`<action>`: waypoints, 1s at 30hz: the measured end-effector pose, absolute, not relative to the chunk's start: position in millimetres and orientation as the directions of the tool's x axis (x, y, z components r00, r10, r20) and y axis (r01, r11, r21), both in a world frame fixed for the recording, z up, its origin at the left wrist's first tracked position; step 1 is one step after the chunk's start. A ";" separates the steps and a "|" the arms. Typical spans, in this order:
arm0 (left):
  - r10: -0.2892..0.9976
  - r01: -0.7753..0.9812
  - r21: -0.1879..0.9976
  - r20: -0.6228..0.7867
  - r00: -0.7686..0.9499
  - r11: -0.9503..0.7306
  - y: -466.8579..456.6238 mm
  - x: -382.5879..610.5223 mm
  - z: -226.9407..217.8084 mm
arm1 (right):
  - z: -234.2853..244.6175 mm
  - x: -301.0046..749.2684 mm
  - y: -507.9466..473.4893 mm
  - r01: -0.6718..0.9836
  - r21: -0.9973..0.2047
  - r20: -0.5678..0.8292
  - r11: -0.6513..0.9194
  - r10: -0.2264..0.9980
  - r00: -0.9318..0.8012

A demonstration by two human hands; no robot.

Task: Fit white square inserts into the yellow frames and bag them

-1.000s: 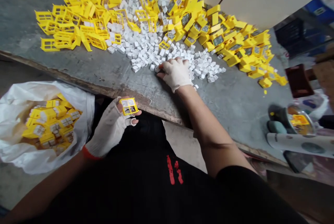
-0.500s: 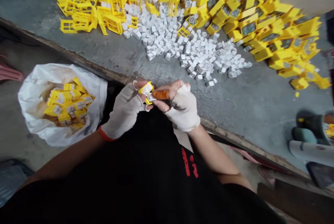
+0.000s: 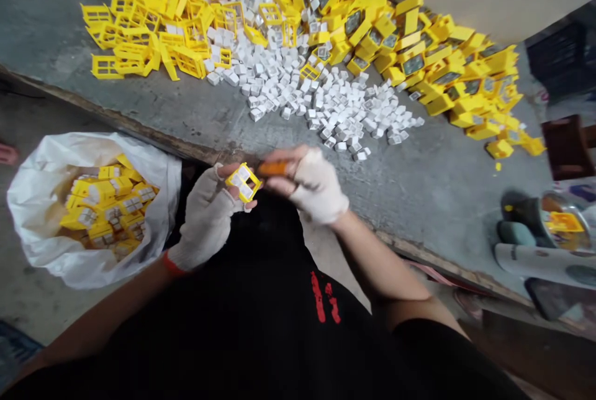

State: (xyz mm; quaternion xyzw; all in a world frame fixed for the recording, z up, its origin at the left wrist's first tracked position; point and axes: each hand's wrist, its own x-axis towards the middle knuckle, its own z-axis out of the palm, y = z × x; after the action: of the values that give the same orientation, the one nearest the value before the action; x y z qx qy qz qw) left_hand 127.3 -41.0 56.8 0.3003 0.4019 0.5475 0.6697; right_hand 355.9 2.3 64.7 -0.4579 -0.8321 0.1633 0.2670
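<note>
My left hand (image 3: 207, 217), in a white fingerless glove, pinches a small yellow frame (image 3: 243, 182) with white cubes set in it, held just below the table edge. My right hand (image 3: 311, 184), also gloved and a little blurred, grips an orange-handled tool (image 3: 274, 168) right beside that frame. A heap of small white cubes (image 3: 321, 102) lies on the grey table (image 3: 447, 182) just beyond my hands. Empty yellow frames (image 3: 139, 46) are piled at the far left, and filled yellow pieces (image 3: 442, 71) at the far right.
A white plastic bag (image 3: 37, 201) of filled yellow frames sits on the floor to my left. At the right edge are a metal tin (image 3: 561, 223) holding a yellow piece, a pale cylinder (image 3: 540, 260) and a dark brown block (image 3: 565, 145).
A second ago my right hand rested on the white cube pile; it has come back to the left hand holding an orange-handled tool. The frame has tilted slightly since half a second ago.
</note>
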 end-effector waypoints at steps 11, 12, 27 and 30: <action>0.945 -0.511 0.801 -0.316 0.083 0.312 -33.7 123.2 50.5 | 68.6 356.3 120.2 0.966 0.011 -0.023 0.257 0.966 -0.257; 0.946 -0.512 0.801 -0.313 0.087 0.312 -34.3 122.6 49.9 | 66.7 356.6 112.4 0.968 -0.010 -0.015 0.251 0.968 -0.251; 0.950 -0.477 0.824 -0.295 0.099 0.305 -41.2 129.5 47.3 | 35.4 395.9 7.5 0.912 -0.277 0.107 0.304 0.953 -0.285; 0.953 -0.486 0.821 -0.286 0.102 0.299 -43.5 130.1 48.8 | 35.6 410.7 -6.4 0.872 -0.386 0.171 0.302 0.952 -0.254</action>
State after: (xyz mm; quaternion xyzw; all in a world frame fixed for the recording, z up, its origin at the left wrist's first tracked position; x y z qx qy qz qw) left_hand 130.1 -43.5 48.8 0.2782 0.4194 0.5226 0.6882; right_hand 410.7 -6.4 35.6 -0.5812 -0.7846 0.1068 0.1879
